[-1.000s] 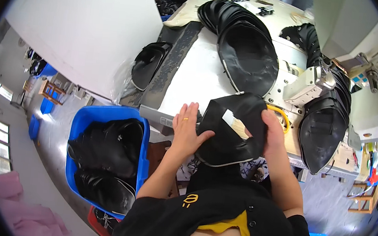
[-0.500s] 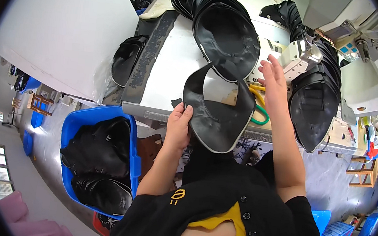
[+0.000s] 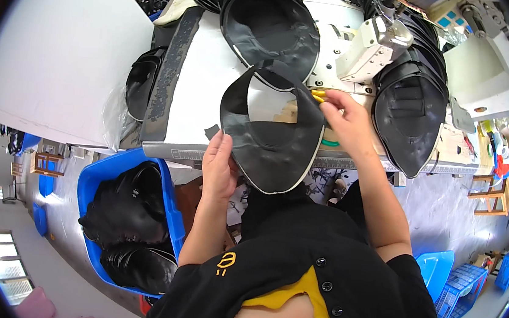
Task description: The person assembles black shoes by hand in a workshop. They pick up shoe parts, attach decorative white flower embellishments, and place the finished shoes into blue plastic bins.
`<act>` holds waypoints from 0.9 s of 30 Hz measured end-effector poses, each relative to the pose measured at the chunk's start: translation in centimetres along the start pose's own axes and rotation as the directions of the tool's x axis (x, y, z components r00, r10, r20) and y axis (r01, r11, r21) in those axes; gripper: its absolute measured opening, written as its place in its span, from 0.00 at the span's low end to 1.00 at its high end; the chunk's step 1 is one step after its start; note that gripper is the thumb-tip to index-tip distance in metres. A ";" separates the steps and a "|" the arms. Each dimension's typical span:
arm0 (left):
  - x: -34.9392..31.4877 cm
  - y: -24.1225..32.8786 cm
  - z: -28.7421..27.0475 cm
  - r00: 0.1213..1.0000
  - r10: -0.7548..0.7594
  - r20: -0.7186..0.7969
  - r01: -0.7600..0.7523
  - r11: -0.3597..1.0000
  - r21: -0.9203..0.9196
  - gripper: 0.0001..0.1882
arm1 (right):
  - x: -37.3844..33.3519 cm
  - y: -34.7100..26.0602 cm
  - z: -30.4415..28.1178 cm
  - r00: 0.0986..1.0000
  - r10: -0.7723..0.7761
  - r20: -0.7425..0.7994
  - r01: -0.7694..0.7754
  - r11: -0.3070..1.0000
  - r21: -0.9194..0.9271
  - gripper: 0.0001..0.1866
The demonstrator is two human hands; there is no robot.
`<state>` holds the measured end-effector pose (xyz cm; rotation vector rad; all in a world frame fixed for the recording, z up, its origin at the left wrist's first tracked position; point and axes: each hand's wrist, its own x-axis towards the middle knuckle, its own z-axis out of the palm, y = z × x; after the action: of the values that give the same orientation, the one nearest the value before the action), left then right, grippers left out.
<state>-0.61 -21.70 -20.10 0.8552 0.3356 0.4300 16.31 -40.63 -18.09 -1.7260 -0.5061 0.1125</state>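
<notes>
Over the white table's (image 3: pixel 200 86) front edge, the left hand (image 3: pixel 219 169) is pinching a curved black leather-like piece (image 3: pixel 272 161); the right hand (image 3: pixel 351 124) is touching a slim yellow handle (image 3: pixel 318 94) there, grip unclear; it is probably taking up a tool, next needing firm closure.

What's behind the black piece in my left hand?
Through the opening in the black piece, pale tabletop and part of the black stack show. Whatever lies behind its solid part is hidden.

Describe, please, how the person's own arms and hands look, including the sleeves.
The left hand and right hand are bare, as are both forearms. The black shirt has short sleeves, dark buttons and a small yellow mark on the chest.
</notes>
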 end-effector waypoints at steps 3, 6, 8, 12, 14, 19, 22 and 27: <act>0.0 -0.1 0.2 1.000 -0.021 0.023 0.019 0.996 0.089 0.21 | 0.8 0.8 0.8 0.992 -0.128 0.016 0.128 0.961 -0.246 0.16; -0.5 -0.6 0.7 0.999 0.036 0.029 -0.040 0.989 0.143 0.23 | 0.7 0.6 1.1 0.995 -0.085 -0.061 0.078 0.990 -0.117 0.14; -1.5 -1.4 0.8 0.995 0.071 0.075 -0.083 0.982 0.171 0.25 | -0.6 -2.0 0.2 0.990 -0.079 -0.117 0.076 0.997 -0.030 0.07; -3.6 -3.0 2.5 0.931 -0.048 0.363 -0.084 0.936 0.341 0.26 | -3.3 -3.2 -5.7 0.924 -0.080 -0.374 0.081 0.997 -0.012 0.06; -3.8 -3.2 4.6 0.831 -0.146 0.537 0.024 0.973 0.228 0.24 | -4.1 -3.4 -10.3 0.889 -0.064 -0.454 0.106 0.992 0.069 0.08; -2.2 -5.1 6.1 0.824 -0.289 0.487 0.135 0.935 0.328 0.19 | -2.1 3.0 -21.7 0.812 0.019 -0.584 -0.258 0.908 -0.330 0.09; -1.9 -5.4 6.2 0.856 -0.282 0.433 0.133 0.930 0.343 0.17 | 0.7 3.7 -22.4 0.798 -0.156 -0.582 -0.259 0.783 -0.565 0.09; -2.2 -5.6 4.8 0.866 -0.317 0.386 0.192 0.925 0.329 0.16 | 5.6 1.3 -19.7 0.664 -0.525 -0.532 -0.177 0.581 -0.794 0.09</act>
<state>0.93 -29.11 -21.25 1.1394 0.0920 -0.0702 28.49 -56.56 -13.75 -2.3631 -0.0922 -1.1499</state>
